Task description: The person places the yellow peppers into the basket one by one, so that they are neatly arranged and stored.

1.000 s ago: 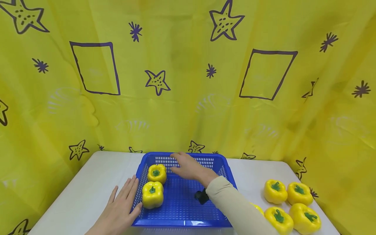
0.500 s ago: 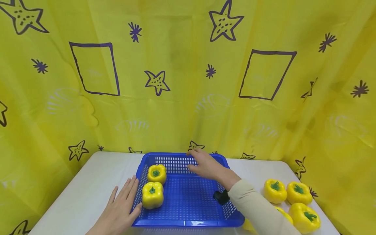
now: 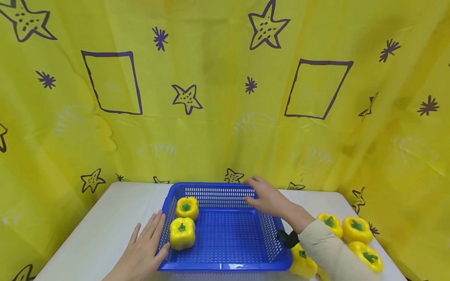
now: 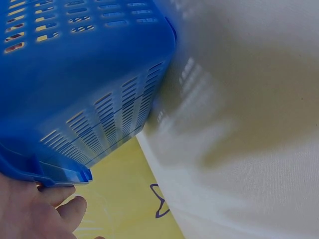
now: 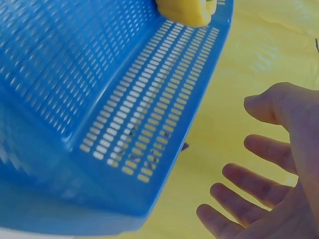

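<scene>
A blue perforated plastic basket (image 3: 225, 266) stands on the white table with two yellow bell peppers inside along its left wall, the nearer pepper (image 3: 182, 234) in front of the farther pepper (image 3: 187, 209). My left hand (image 3: 142, 248) rests with straight fingers against the basket's left rim. In the left wrist view its fingertips (image 4: 74, 211) show right at the blue rim. My right hand (image 3: 268, 198) hovers over the basket's back right corner, holding nothing. The right wrist view shows its fingers (image 5: 254, 184) spread and apart from the basket wall (image 5: 144, 107).
More yellow peppers sit on the table to the right: one pepper (image 3: 303, 265) beside the basket's front right corner, others such as the pepper (image 3: 356, 230) farther right, partly behind my sleeve (image 3: 330, 249). A yellow curtain (image 3: 211, 136) with drawn stars closes off the back.
My right hand has moved rightward from over the basket's middle to its back right corner, the forearm now covering part of the right-hand peppers. The left hand and the basket have stayed put.
</scene>
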`<state>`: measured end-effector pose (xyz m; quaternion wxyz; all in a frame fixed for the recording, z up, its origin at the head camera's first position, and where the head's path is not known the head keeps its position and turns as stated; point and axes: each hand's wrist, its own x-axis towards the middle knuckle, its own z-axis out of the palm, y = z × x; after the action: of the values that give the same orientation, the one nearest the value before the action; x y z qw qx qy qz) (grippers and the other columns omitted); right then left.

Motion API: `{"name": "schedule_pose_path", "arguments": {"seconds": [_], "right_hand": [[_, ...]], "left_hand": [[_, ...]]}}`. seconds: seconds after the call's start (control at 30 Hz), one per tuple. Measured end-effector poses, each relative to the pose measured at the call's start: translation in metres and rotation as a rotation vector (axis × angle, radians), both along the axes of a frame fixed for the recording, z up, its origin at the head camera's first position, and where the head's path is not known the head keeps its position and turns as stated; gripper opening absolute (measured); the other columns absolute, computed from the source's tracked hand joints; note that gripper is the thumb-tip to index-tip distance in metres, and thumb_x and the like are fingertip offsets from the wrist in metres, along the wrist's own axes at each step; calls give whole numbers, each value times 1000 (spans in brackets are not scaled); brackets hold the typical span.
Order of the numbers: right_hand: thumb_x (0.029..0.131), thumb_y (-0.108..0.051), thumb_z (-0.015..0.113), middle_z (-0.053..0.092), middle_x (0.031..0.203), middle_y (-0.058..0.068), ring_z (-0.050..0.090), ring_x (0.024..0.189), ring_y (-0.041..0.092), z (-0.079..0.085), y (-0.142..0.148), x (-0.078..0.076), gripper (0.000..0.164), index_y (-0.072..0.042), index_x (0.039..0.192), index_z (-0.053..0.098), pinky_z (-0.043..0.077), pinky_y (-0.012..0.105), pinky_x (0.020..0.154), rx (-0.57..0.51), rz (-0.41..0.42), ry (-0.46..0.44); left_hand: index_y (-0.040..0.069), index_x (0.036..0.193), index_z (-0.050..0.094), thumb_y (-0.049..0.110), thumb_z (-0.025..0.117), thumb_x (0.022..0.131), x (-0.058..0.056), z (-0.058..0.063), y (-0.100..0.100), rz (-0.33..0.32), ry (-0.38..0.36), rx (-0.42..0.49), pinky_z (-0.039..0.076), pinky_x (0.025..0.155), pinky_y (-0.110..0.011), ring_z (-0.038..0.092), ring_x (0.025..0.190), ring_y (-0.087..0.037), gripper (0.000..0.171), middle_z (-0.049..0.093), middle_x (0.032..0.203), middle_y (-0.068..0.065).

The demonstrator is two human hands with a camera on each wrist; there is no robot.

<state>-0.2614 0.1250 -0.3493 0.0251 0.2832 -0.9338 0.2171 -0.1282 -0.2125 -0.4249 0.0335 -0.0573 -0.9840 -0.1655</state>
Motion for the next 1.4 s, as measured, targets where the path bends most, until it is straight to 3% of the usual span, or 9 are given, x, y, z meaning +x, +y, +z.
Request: {"name": "schedule_pose_path", "arguments": {"seconds": [0.33,0.57,1.0,1.2,1.4], "right_hand": [[93,-20,66,58,131,16,58,120,34,-2,33,3,42,-5,131,58,52,53,99,35,-56,31],[93,-21,67,58,131,19,58,120,39,-3,60,4,43,-2,131,58,50,58,99,55,-110,53],[91,-19,69,61,122,19,62,108,36,-8,104,9,41,-1,126,60,53,56,93,66,-159,72],[91,-20,68,60,122,22,62,107,38,-12,124,9,42,-1,127,59,53,57,91,71,-184,57],[88,-22,72,57,123,29,60,105,42,-17,144,9,47,2,126,58,52,60,90,150,-247,-22]], "left_hand": [[2,156,26,40,53,97,0,-2,-1,-1,-11,9,7,117,-71,22,150,-42,76,24,163,-19],[1,155,29,39,55,96,1,-4,-2,2,29,3,10,117,-70,25,149,-43,75,27,162,-20],[0,155,28,37,54,96,3,-5,-4,5,22,3,10,117,-70,25,149,-42,74,26,163,-19],[1,155,27,38,54,96,3,-4,-4,6,6,3,9,117,-71,24,150,-42,75,26,163,-19],[1,155,27,38,53,97,1,-4,-2,8,2,24,8,117,-70,23,150,-43,74,25,163,-19]]}}
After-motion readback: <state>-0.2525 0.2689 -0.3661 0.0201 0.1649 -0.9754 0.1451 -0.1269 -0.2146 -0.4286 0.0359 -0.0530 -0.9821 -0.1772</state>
